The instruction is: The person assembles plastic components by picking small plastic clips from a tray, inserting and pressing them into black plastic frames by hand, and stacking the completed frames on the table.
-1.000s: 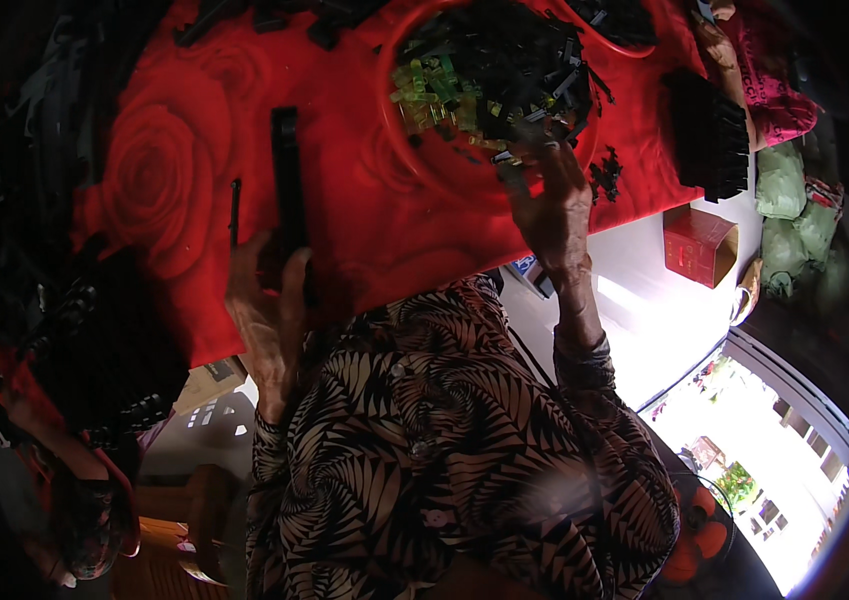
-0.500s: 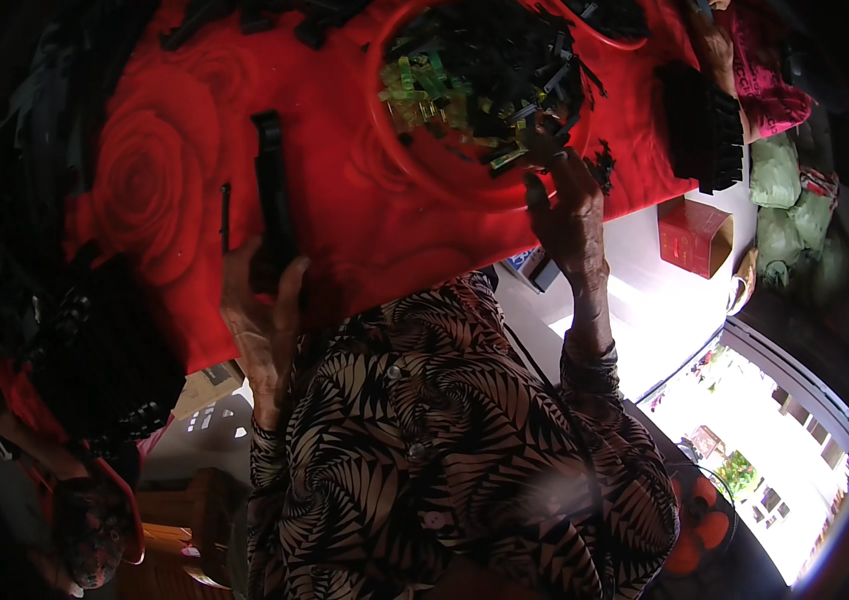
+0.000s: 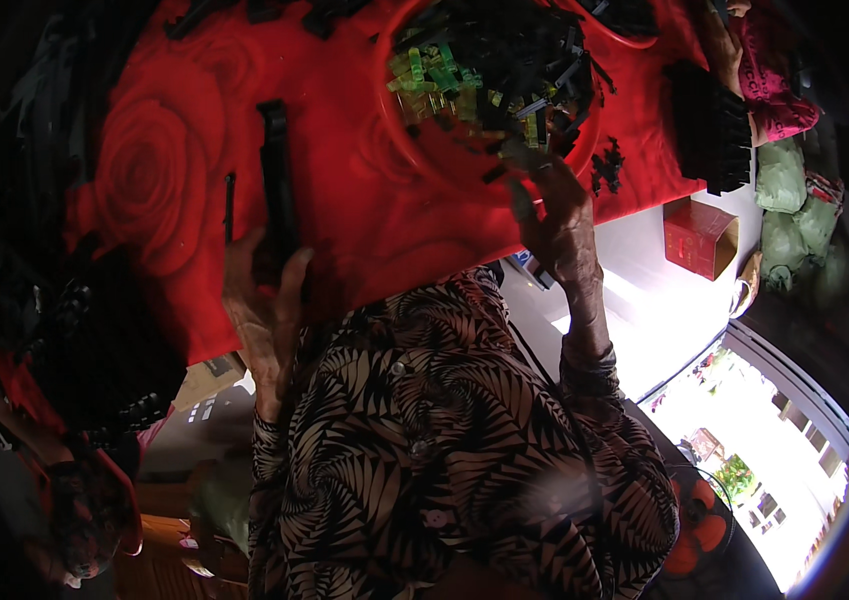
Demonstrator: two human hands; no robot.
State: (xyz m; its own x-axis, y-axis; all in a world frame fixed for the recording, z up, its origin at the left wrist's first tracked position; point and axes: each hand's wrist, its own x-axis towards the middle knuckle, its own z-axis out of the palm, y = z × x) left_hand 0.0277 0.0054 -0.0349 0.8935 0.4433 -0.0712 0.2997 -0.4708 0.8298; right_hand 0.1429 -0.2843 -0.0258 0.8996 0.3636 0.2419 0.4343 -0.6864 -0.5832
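My left hand [image 3: 266, 305] is closed round the lower end of a long black plastic strip [image 3: 274, 160], which points away from me on the table. A thin black stick [image 3: 230, 205] juts out beside its fingers. My right hand [image 3: 559, 215] is over the near right rim of a red basin [image 3: 392, 125], its fingers bent together and dark at the tips. What they pinch, if anything, is hidden by shadow and blur. Inside the basin lie many small plastic pieces, black ones and yellow-green ones [image 3: 429, 75].
A red rose-patterned cloth [image 3: 154, 170] covers the table. Dark piles [image 3: 104, 340] stand at the left and a stack of black strips [image 3: 709, 125] at the right. Another person's hand [image 3: 724, 50] is at the far right; a second person sits lower left. A red box [image 3: 699, 240] stands beyond the table edge.
My right hand has drawn back slightly toward me from the pieces in the basin. My left hand stays round the black strip. The whole view has shifted a little.
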